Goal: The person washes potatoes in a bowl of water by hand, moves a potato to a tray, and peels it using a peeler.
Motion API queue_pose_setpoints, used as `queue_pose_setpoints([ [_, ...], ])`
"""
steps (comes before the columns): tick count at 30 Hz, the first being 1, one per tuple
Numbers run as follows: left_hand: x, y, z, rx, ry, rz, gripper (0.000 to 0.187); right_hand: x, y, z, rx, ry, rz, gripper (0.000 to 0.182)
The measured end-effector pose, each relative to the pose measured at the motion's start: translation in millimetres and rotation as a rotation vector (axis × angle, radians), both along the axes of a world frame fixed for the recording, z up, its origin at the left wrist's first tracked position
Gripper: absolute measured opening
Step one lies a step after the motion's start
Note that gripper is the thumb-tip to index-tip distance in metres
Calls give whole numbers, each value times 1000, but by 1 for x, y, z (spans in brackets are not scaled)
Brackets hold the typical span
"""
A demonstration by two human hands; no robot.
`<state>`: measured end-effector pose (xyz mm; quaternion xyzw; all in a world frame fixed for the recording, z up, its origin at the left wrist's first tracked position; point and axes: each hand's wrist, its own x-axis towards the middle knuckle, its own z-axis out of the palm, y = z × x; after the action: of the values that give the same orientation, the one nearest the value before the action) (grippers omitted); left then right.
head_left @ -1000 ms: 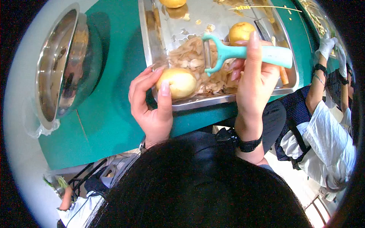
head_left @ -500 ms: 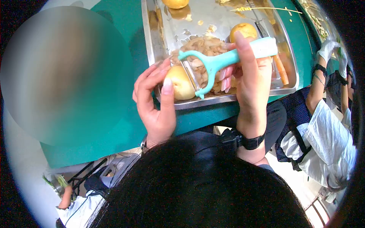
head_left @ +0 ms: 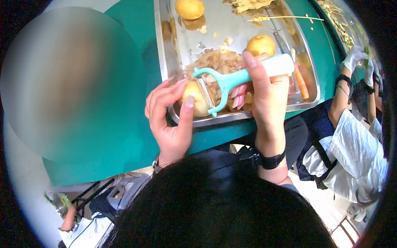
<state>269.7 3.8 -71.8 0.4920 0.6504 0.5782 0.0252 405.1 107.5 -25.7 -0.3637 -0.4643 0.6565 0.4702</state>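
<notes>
My left hand is closed around a partly peeled potato at the near left corner of a metal tray. In my right hand is a turquoise Y-shaped peeler with a pale handle. Its blade lies against or just over the potato's right side; contact cannot be made out exactly. Behind the peeler a heap of brownish peelings covers part of the tray floor. A whole yellow potato sits just beyond my right hand, and another potato lies at the tray's far left.
An orange-handled tool and a knife-like blade lie at the tray's right side. A skewer crosses the far rim. Gloved hands of a co-worker are at the right; another person's arm shows at lower left.
The tray and its contents sit slightly lower in view. My right hand and the peeler have shifted a little left and down, while my left hand stays on the potato.
</notes>
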Motion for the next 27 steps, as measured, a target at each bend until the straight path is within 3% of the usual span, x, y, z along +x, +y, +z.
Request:
queue_pose_setpoints([
  [6, -3, 1, -3, 26, -2, -24, 17, 1, -2, -2, 17, -184, -61, 24],
  [9, -3, 2, -3, 11, 12, -14, 16, 0, -3, -1, 4, -139, -73, 22],
  [12, -4, 1, -4, 7, 9, -20, 17, -7, -5, -9, 62, -334, -56, 20],
  [13, -4, 0, -4, 7, -1, -16, 17, -7, -6, -13, 185, -381, -88, 19],
  [15, -3, -2, -5, 10, -26, -9, 18, -6, -6, -11, 52, -265, -124, 19],
  [27, -3, -3, -3, -11, -95, -49, 12, -6, 0, -15, 195, 5, -324, 10],
])
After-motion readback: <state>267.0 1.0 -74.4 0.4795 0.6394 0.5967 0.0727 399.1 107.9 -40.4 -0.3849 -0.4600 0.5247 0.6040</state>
